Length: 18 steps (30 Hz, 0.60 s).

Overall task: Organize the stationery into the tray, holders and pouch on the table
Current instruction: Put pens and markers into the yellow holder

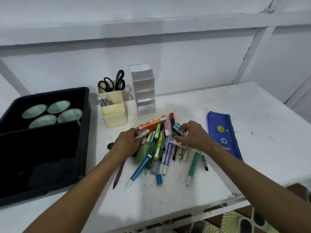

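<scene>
Sorting barely begun; most stationery lies loose on the table (235,115).

Left of the pile (158,145), the black tray (86,132) holds only four round cups; the cream holder (114,111) has two scissors and some pens; the clear holder (144,91) looks empty; left hand (127,142) curls on pens at the pile's left edge; right hand (193,135) pinches an eraser (178,128); right of the pile, the blue pouch (223,133) lies flat, apparently unfilled.

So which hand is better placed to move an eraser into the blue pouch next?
Right. The right hand already hovers over the erasers, and the blue pouch lies just beyond it; the left hand sits across the pile.
</scene>
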{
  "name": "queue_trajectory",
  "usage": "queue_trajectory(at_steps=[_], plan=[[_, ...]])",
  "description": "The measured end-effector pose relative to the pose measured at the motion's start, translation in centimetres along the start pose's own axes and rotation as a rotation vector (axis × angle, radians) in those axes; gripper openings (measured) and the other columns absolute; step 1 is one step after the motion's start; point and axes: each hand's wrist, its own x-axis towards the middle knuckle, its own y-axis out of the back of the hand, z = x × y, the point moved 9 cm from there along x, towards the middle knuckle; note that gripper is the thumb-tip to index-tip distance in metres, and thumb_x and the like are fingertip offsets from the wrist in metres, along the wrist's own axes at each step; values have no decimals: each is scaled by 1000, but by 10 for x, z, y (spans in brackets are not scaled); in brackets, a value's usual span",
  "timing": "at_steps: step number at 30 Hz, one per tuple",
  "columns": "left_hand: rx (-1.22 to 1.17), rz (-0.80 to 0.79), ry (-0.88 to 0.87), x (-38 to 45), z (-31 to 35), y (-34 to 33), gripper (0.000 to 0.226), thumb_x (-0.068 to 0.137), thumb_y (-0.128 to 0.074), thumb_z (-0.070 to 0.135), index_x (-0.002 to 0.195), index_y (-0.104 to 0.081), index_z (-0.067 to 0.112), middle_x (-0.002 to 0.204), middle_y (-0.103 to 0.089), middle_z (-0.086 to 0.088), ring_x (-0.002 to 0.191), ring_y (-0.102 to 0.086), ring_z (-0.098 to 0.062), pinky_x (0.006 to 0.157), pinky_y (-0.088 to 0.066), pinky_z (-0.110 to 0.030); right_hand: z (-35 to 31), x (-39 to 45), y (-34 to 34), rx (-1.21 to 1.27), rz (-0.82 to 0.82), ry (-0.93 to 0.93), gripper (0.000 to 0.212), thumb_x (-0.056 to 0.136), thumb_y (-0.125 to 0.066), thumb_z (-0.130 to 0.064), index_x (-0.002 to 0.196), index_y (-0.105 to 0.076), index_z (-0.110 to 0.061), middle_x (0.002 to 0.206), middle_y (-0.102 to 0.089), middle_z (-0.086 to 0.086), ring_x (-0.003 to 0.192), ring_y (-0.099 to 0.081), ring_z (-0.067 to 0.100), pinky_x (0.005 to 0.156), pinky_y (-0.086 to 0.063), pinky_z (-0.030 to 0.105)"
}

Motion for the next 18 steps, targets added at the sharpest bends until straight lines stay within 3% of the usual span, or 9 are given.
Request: queue_trajectory(at_steps=[3,6,9,13,18], plan=[[-10,-3,2,2,0,1,26,91,-58,34,111,-57,17,103,-66,-10,81,-66,-24,72,-59,-38,-13,25,7,18,71,-43,36,83,-64,-36,106,-66,-9,105,-59,10,97,-58,23,75,-39,25],[-20,-4,2,3,0,2,24,91,-59,33,108,-57,17,102,-67,-9,80,-66,-24,72,-59,-39,-14,49,-3,-45,11,-139,34,83,-61,-38,99,-64,-8,105,-64,12,99,-59,28,79,-47,30],[-12,3,-8,3,1,2,24,91,-59,33,108,-56,16,104,-67,-9,81,-64,-23,71,-58,-35,-10,63,-16,-61,-48,-247,34,83,-57,-44,69,-52,-14,89,-63,11,91,-60,32,76,-51,35],[-17,8,-27,4,4,2,25,91,-59,34,108,-57,16,105,-66,-8,81,-62,-21,68,-54,-31,3,68,-24,107,-32,-398,46,86,-54,-54,67,-47,-12,69,-56,5,63,-57,22,58,-43,28],[-85,68,-32,6,6,18,19,88,-61,30,102,-64,19,91,-68,-2,73,-62,-15,65,-57,-33,8,75,-26,211,-25,-404,46,78,-62,-55,61,-49,-13,58,-51,1,64,-52,22,74,-40,37]])
